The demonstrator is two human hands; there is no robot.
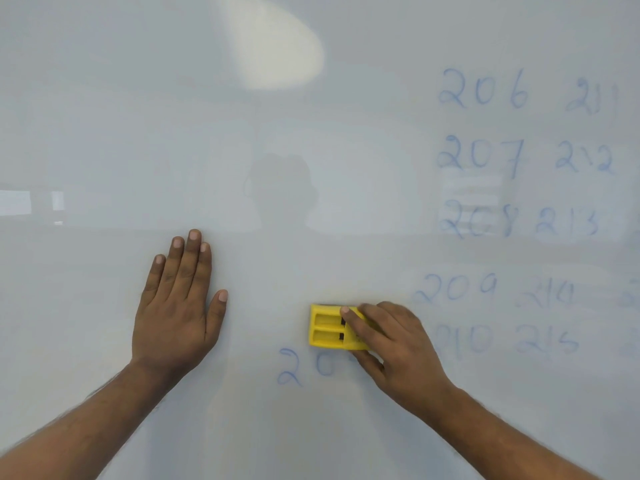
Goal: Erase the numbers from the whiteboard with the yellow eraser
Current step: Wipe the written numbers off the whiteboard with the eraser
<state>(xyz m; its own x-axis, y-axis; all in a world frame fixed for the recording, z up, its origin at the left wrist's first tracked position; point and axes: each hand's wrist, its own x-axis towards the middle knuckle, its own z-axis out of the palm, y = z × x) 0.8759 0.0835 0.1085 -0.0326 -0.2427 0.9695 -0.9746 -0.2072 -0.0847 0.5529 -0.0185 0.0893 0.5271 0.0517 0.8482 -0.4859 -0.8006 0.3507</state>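
The right hand (394, 344) grips the yellow eraser (329, 329) against the whiteboard (311, 150), fingers curled over it, just above blue numbers (304, 367). The left hand (176, 306) rests flat on the board, fingers straight.

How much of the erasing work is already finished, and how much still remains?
Done, as it looks: the whiteboard bears no writing on its left and middle. In hand: the right hand holds the yellow eraser on the board just above a partly wiped number; the left hand rests flat on the board. Left: that number and the blue number columns at right, 206 to 215, some smeared.
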